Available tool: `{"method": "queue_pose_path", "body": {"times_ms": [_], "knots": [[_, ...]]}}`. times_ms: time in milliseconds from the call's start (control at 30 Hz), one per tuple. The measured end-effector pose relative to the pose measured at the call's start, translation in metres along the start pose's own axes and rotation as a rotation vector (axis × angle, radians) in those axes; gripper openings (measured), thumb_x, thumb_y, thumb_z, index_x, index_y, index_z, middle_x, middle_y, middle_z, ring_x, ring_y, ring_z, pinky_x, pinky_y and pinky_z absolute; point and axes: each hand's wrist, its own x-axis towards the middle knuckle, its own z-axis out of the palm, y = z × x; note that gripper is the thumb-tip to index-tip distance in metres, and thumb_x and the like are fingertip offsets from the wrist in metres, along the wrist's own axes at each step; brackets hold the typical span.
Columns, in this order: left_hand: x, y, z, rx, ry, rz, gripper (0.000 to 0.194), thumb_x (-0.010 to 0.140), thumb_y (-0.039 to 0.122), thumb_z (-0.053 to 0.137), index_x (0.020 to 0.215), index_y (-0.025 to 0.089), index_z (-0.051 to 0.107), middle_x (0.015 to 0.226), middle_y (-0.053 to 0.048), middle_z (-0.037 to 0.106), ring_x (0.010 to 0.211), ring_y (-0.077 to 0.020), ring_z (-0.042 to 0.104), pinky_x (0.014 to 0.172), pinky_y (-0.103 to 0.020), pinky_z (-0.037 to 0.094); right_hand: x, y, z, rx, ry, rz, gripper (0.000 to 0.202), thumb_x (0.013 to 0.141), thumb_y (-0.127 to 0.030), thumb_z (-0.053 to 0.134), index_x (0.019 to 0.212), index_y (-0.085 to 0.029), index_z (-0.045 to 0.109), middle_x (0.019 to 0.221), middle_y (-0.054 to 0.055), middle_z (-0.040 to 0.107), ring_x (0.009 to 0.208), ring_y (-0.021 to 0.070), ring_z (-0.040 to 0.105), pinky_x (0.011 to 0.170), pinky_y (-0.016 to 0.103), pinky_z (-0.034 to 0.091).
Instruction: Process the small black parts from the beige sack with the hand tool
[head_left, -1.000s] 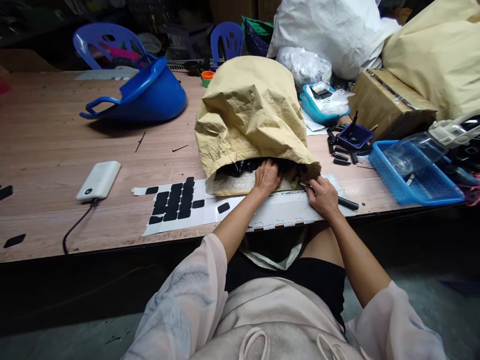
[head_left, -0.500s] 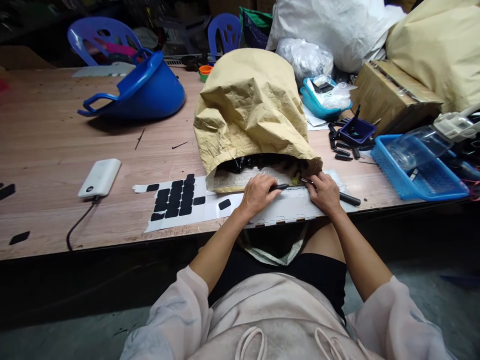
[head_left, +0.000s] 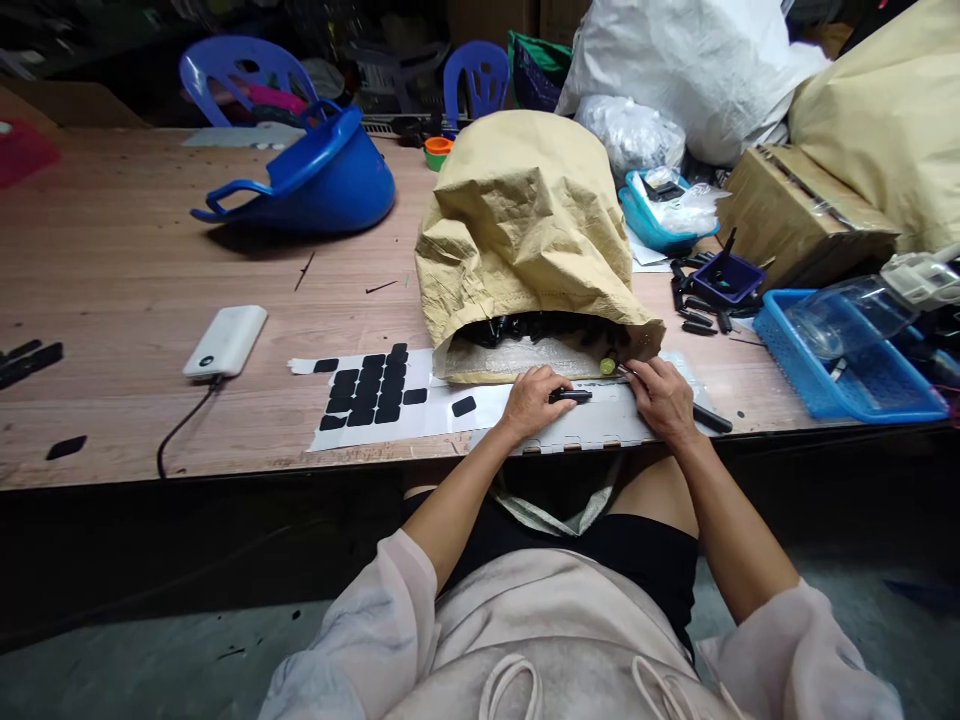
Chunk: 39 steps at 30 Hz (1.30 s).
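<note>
My left hand (head_left: 534,402) is closed on a small black rod-shaped part (head_left: 573,396), held just above a white board (head_left: 592,428) at the table's front edge. In my right hand (head_left: 664,402) is a black-handled tool (head_left: 711,418); its handle sticks out behind the palm and its thin metal end points left. By that end a small yellow-green round piece (head_left: 607,366) shows; whether they touch I cannot tell. Right behind both hands lies a tan sack (head_left: 525,220), mouth facing me, with black parts (head_left: 517,328) inside.
Left of my hands, a white sheet (head_left: 442,420) carries rows of black rounded stickers (head_left: 367,390). A white power bank (head_left: 226,342) with a cable lies further left, a blue tub (head_left: 330,180) behind it. To the right are a blue basket (head_left: 862,400), loose black parts (head_left: 697,328) and a carton (head_left: 810,210).
The view has shifted, so the table's contents sit further right. My left hand has drawn slightly away from the sack mouth with the black part. The right hand still grips the tool.
</note>
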Motion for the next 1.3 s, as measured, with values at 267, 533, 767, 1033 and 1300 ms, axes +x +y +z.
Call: {"method": "queue_pose_path", "body": {"times_ms": [267, 533, 767, 1033, 1300], "knots": [[0.004, 0.004, 0.001, -0.045, -0.013, -0.101, 0.017, 0.081, 0.03, 0.086, 0.098, 0.027, 0.081, 0.094, -0.002, 0.069, 0.104, -0.0252, 0.063, 0.098, -0.04, 0.048, -0.026, -0.052, -0.029, 0.381, 0.071, 0.07, 0.037, 0.108, -0.043, 0.047, 0.13, -0.028, 0.072, 0.106, 0.008, 0.075, 0.097, 0.0228, 0.071, 0.088, 0.038, 0.057], [0.005, 0.008, 0.0, -0.06, -0.01, -0.117, 0.016, 0.08, 0.028, 0.087, 0.095, 0.028, 0.082, 0.093, -0.002, 0.07, 0.104, -0.0252, 0.063, 0.099, -0.04, 0.048, -0.033, -0.061, -0.031, 0.253, -0.008, 0.083, 0.033, 0.106, -0.039, 0.051, 0.126, -0.03, 0.076, 0.094, 0.005, 0.074, 0.087, 0.0219, 0.071, 0.077, 0.034, 0.055], [0.004, 0.011, -0.003, -0.059, -0.035, -0.13, 0.018, 0.083, 0.029, 0.085, 0.101, 0.028, 0.082, 0.098, -0.002, 0.071, 0.107, -0.0247, 0.062, 0.101, -0.039, 0.046, -0.025, -0.077, -0.032, 0.293, -0.003, -0.016, 0.034, 0.108, -0.04, 0.049, 0.129, -0.031, 0.074, 0.099, 0.005, 0.074, 0.094, 0.0209, 0.071, 0.081, 0.032, 0.055], [0.004, 0.011, -0.003, -0.044, -0.04, -0.1, 0.017, 0.083, 0.03, 0.084, 0.099, 0.026, 0.08, 0.101, -0.002, 0.072, 0.108, -0.0249, 0.063, 0.102, -0.039, 0.046, -0.008, -0.049, -0.018, 0.109, 0.084, -0.022, 0.033, 0.107, -0.042, 0.052, 0.123, -0.027, 0.076, 0.096, 0.006, 0.072, 0.093, 0.0217, 0.066, 0.079, 0.032, 0.049], [0.004, 0.01, -0.002, -0.004, -0.033, -0.071, 0.017, 0.082, 0.033, 0.084, 0.096, 0.025, 0.079, 0.097, -0.003, 0.069, 0.105, -0.0258, 0.062, 0.101, -0.04, 0.047, 0.003, 0.003, 0.008, -0.1, 0.039, -0.057, 0.028, 0.103, -0.038, 0.052, 0.107, -0.024, 0.077, 0.091, 0.008, 0.065, 0.087, 0.0237, 0.054, 0.077, 0.035, 0.041]]}}
